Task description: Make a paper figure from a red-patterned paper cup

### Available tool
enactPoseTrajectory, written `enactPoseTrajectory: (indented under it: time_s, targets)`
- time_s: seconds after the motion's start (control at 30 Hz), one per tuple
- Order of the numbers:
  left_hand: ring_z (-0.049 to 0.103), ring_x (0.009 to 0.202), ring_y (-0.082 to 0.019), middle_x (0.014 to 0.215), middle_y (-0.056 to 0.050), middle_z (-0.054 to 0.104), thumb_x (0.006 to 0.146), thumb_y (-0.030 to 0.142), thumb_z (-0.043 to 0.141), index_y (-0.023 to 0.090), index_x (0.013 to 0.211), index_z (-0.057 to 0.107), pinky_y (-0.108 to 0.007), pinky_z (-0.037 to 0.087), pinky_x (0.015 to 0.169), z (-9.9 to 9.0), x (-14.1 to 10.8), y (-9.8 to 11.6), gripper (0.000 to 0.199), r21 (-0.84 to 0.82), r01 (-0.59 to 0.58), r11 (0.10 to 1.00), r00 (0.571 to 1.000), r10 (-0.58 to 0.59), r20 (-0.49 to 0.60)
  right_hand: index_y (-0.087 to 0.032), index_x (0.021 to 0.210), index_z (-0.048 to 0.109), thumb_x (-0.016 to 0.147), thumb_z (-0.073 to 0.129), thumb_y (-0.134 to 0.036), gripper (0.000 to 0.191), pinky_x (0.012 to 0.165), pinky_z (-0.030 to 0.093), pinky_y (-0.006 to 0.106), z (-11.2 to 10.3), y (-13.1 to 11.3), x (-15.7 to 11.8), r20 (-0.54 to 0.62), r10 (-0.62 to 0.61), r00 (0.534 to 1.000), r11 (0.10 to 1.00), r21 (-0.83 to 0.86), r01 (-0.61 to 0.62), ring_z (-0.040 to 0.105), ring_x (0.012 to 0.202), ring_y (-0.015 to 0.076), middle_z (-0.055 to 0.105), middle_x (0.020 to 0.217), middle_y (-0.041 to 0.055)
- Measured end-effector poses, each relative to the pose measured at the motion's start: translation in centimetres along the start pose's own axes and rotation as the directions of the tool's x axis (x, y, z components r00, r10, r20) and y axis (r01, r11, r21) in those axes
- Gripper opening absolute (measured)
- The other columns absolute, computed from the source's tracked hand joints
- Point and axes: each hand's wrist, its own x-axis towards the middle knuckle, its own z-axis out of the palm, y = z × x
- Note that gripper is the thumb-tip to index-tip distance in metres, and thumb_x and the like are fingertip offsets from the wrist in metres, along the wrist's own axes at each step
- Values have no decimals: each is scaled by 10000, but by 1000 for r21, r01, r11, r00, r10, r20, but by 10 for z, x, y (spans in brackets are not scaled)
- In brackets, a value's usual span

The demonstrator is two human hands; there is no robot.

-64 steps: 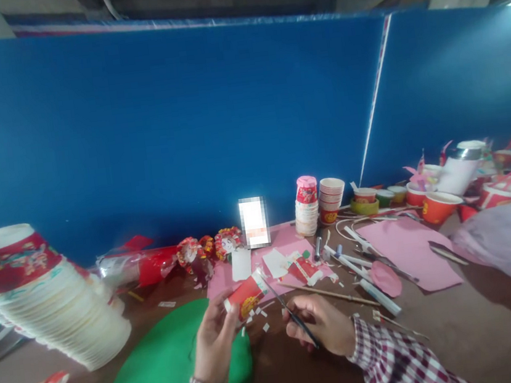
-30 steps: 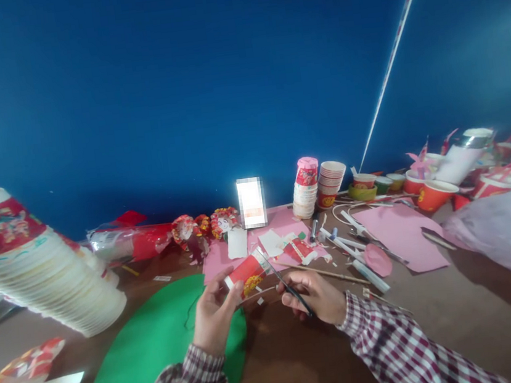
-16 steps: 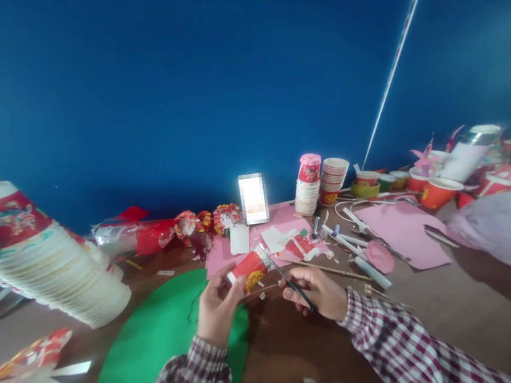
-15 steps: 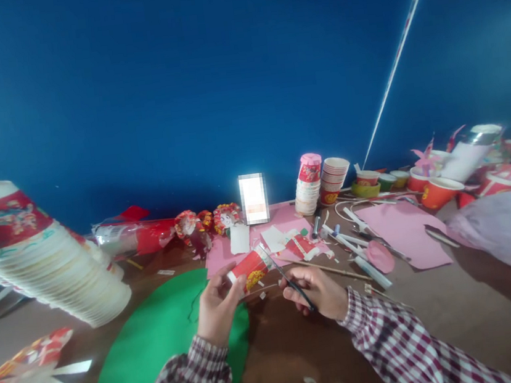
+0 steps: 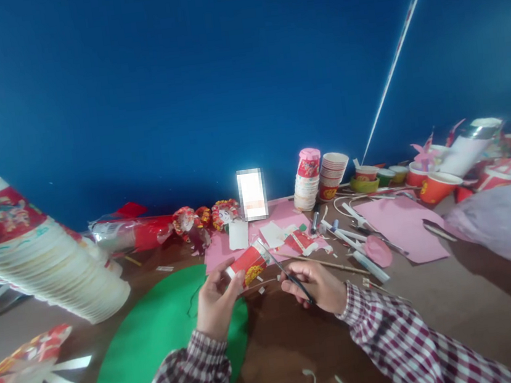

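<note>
Counter point(image 5: 276, 357) is crowded around both our grips. Big leaning cup stack point(image 5: 69, 270), well left of our left grip point(image 5: 217, 302): if a sleeve catches it, it could topple; the tilt is the weak point. Scissors point(image 5: 299, 287) sit in our right grip point(image 5: 318, 286), fingers wrapped round the handles, blades up at the near-right end of the red paper cup point(image 5: 249, 265). That cup is pinched in our left grip, tilted, just left of the right one. Thin wall: squeeze too hard and we'd likely dent it; let it roll and the cut may wander, or the tips reach our left fingers. Paper scraps point(image 5: 262, 290) just below the blades could stick or scatter.

Containers: big stack is cup inside cup. Beyond and right of our right grip: lidded white jar point(image 5: 468, 146), contents hidden; orange cup point(image 5: 439, 187), can't make out the inside; pale-rimmed stack point(image 5: 333, 174), nested too; yellow bowl point(image 5: 365, 185), apparently with a small cup in it. Inside of our red one: not visible.
</note>
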Motion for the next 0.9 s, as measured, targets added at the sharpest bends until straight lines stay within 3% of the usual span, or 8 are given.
enactPoseTrajectory:
  time_s: [0.4, 0.73, 0.9]
  targets:
    - [607, 774, -181, 920, -75, 623, 615, 367, 681, 132, 1123, 522, -268, 508, 615, 0, -1, 4, 581, -17, 2, 1000, 1000, -2, 20, -147, 804, 558, 744, 588, -416, 278, 349, 363, 141, 1, -3, 0, -24, -13, 1000, 998, -67, 11, 433, 381, 57, 467, 474, -58]
    - [616, 741, -181, 890, -70, 628, 608, 376, 686, 139, 1132, 515, -271, 506, 589, 0, -1, 5, 599, -29, 17, 999, 1000, -16, 20, -148, 717, 534, 748, 572, -451, 307, 339, 314, 148, 4, -7, -2, -59, -90, 994, 989, -125, 82, 412, 369, 56, 441, 448, -59]
    - [608, 849, -192, 933, -66, 631, 596, 340, 707, 158, 1132, 501, -293, 500, 702, 0, 1, 5, 602, -99, -17, 995, 999, 12, -52, -142, 795, 545, 739, 572, -466, 330, 374, 378, 166, 3, -5, -1, -96, -84, 992, 995, -53, 79, 446, 404, 69, 464, 494, -49]
